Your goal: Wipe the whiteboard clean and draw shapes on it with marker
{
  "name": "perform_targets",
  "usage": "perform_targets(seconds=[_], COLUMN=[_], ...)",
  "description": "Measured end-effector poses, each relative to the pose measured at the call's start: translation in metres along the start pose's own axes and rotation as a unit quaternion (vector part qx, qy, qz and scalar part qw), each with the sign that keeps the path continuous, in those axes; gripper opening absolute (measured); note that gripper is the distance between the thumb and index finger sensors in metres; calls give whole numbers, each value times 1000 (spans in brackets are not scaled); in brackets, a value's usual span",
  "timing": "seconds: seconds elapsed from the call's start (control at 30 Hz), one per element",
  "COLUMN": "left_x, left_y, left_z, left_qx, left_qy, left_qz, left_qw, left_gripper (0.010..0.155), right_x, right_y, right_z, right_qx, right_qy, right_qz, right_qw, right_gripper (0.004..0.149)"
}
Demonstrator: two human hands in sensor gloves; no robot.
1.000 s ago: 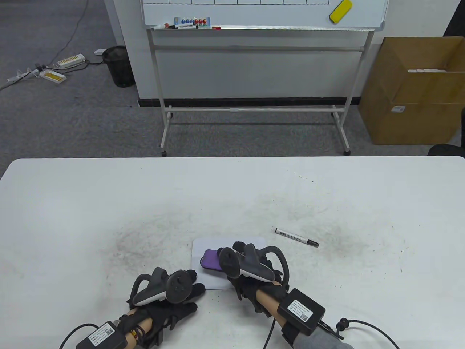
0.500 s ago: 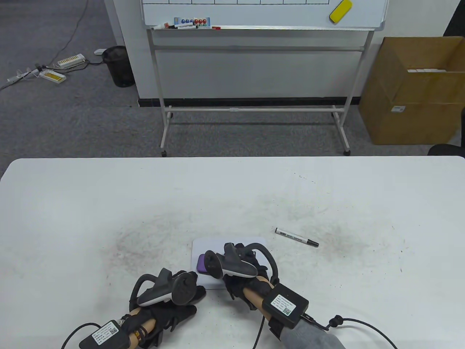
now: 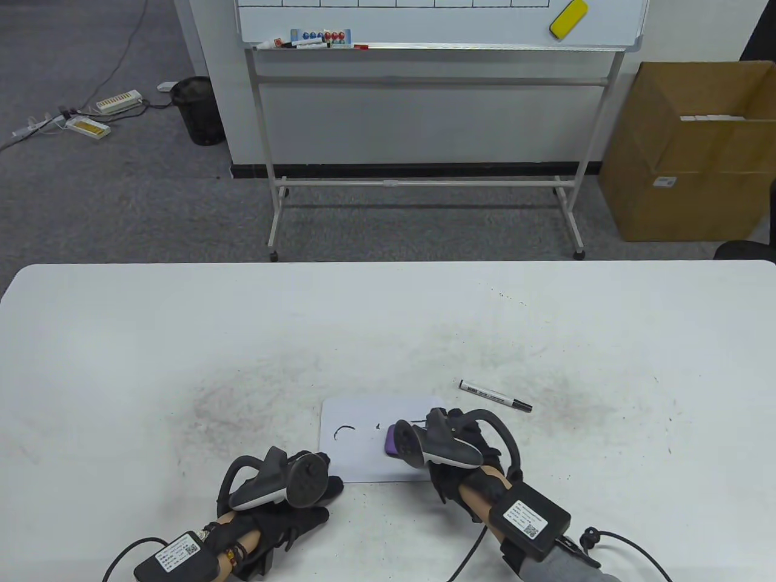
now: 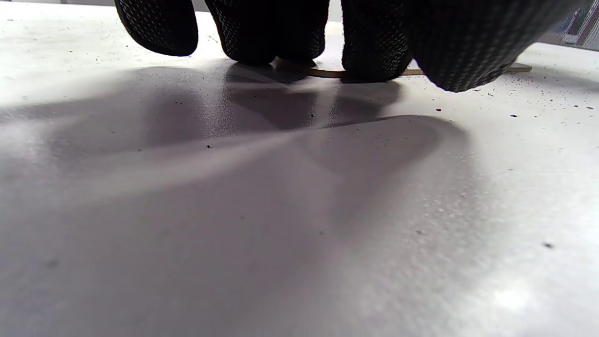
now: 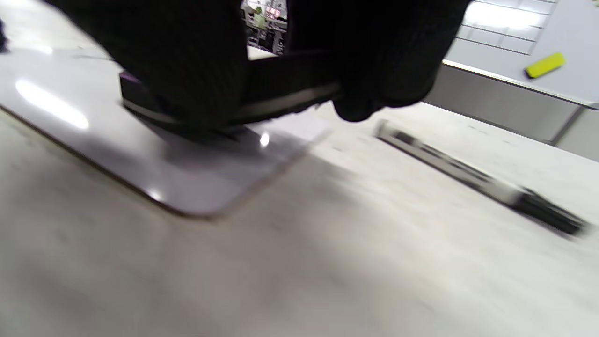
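Note:
A small whiteboard [image 3: 357, 451] lies flat on the table near its front edge; a curved black stroke [image 3: 344, 429] and a few short marks remain on it. My right hand [image 3: 427, 445] grips a purple eraser [image 3: 391, 441] and presses it on the board's right half. In the right wrist view the eraser [image 5: 281, 91] sits under my dark fingers [image 5: 187, 61], on the board [image 5: 187, 182]. My left hand [image 3: 318, 482] rests with straight fingertips [image 4: 374, 51] on the board's lower left corner. A black-and-white marker [image 3: 495, 396] [image 5: 468, 180] lies capped on the table to the right of the board.
The white table [image 3: 121, 339] has grey smudges around the board. Beyond it stands a large whiteboard on a stand [image 3: 424, 85] with a yellow eraser [image 3: 568, 18] and markers in its tray. A cardboard box [image 3: 691, 151] and a black bin [image 3: 199, 110] sit on the carpet.
My right hand slid the eraser left across the board, then back right, uncovering the board's left half with the curved stroke. The left hand and the marker stayed put.

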State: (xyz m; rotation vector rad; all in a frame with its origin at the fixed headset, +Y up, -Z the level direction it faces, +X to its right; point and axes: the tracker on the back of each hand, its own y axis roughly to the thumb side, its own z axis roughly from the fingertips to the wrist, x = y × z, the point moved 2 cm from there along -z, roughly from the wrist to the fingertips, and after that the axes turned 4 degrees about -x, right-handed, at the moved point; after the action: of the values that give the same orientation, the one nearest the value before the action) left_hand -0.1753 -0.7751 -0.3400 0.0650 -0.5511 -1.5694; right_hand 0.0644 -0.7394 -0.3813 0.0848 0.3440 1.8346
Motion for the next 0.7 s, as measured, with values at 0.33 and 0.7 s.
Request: perform_targets(seconds=[0.33,0.7], left_x=[-1,-1], left_y=[-1,-2], left_z=[0,-1], left_qx=[2,2], left_qy=[-3,-9], left_qz=[1,10], left_qw=[1000,1000], left_gripper=[60,61], right_x=[-2,57], right_y=[-33,41], right_z=[16,-20], right_qx=[-40,18], right_qy=[18,-58], right_qz=[13,-59], right_qw=[999,996], right_gripper=[61,63])
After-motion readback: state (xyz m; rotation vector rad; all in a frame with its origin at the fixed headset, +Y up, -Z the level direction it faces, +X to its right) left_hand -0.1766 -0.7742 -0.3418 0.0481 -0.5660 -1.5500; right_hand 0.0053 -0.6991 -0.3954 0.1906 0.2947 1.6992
